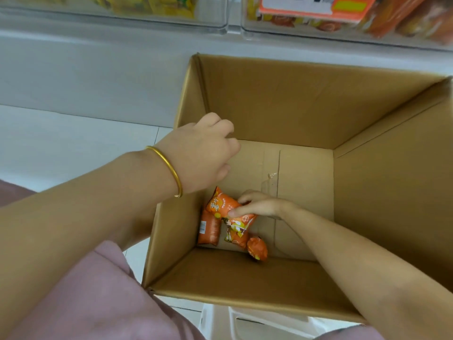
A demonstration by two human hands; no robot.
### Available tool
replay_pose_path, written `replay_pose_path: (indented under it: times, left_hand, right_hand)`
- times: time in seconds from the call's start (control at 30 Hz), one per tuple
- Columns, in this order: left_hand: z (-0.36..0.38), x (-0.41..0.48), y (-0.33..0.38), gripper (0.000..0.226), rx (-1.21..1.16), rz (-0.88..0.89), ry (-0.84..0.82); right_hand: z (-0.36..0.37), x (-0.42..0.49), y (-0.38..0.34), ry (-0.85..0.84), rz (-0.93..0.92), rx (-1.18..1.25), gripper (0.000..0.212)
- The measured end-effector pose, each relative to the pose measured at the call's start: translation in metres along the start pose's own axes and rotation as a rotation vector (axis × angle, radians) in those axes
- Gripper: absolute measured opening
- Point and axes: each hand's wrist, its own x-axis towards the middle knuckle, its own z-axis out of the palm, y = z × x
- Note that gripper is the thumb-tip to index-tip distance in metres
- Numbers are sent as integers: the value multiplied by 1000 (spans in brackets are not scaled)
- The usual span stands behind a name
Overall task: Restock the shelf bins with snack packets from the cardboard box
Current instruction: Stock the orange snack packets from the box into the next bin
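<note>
The right hand (259, 204) is deep down in the cardboard box (269, 99), on the box floor close to the left wall. Its thumb lies on top of an orange held packet (220, 204) and its fingers curl round the far side, so it pinches that packet. The left hand (203, 153), with a gold bangle (169, 168) on the wrist, is up at the top edge of the left wall. Its fingers are curled, but the tips are hidden, so it is not clear if it grips the wall or holds nothing. Three more orange packets lie by the near-left corner: a flat packet (208, 229) against the left wall, a cartoon packet (235, 231) partly under the held one, and an end packet (257, 249) closest to the near wall. Past the far edge of the box are two clear bins, a left bin (122, 18) with yellow packets and a right bin (343, 28) with orange ones. The pinch looks small, so the puffy bag may slip and drop back. A hard squeeze may crush the snacks. If the left hand is not holding the wall, the box may tip or slide when the arm comes up. The orange bag could also land in the yellow bin by mistake.
</note>
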Motion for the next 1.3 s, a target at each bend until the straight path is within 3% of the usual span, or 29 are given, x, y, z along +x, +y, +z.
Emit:
replay_pose_path:
  times: [0.17,0.33,0.4,0.47,0.53,0.6,0.7,0.77,0.87,0.93,1.1,1.2,1.3]
  left_hand:
    - [-16,14,7,46,-356,-234,7]
    - [-16,24,24,91,-1055,-487,-294]
    - [-16,27,38,75,-1412,-463,-386]
    - [-16,32,51,41,-1567,-398,-393]
    - [-20,35,61,25,-1600,-359,-360]
    - [-25,38,64,26,-1602,-355,-326]
    - [-38,40,66,60,-1589,-374,-210]
    - [-45,42,69,78,-1637,-357,-117]
    - [-57,45,73,68,-1739,-298,-34]
    - [-63,45,77,74,-1770,-274,-31]
    - [-76,37,91,57,-1773,-195,-52]
    - [-91,32,102,70,-1785,-126,-38]
    - [-113,32,112,62,-1753,-77,17]
  right_hand:
    - [-48,-84,-23,4,-139,607,92]
    - [-56,-141,-47,115,-436,981,92]
    - [-54,-154,-56,109,-548,1030,84]
    - [-52,-166,-63,134,-620,1028,73]
    - [-51,-178,-69,240,-630,947,66]
    - [-52,-191,-73,458,-614,814,52]
    - [-54,-209,-74,684,-645,751,32]
    - [-55,-219,-74,679,-680,781,35]
    - [-52,-230,-77,580,-666,841,50]
    - [-49,-238,-77,564,-634,848,58]
    - [-44,-263,-75,592,-643,703,47]
    - [-46,-272,-74,521,-737,746,67]
    - [-57,-286,-77,524,-810,766,86]
